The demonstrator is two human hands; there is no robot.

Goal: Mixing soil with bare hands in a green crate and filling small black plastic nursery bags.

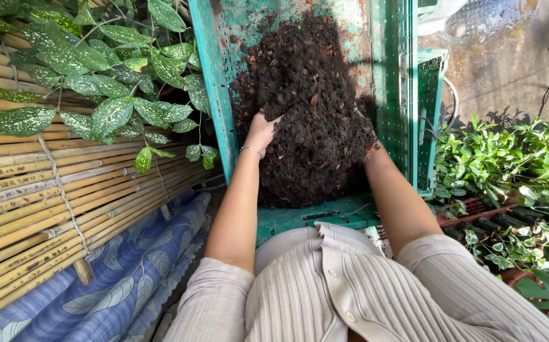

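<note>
While seemingly buried: both hands [262, 130] in soil [306, 107]

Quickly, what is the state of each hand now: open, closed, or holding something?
Left hand: open, fingers pushed into the dark soil in the green crate.
Right hand: buried in the soil; open or closed cannot be told.

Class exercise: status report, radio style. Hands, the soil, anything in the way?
Left hand pressed into soil heap, fingers buried. Right hand mostly sunk in soil, grip unseen. Heap sits in green crate. Nothing between the hands.
</note>
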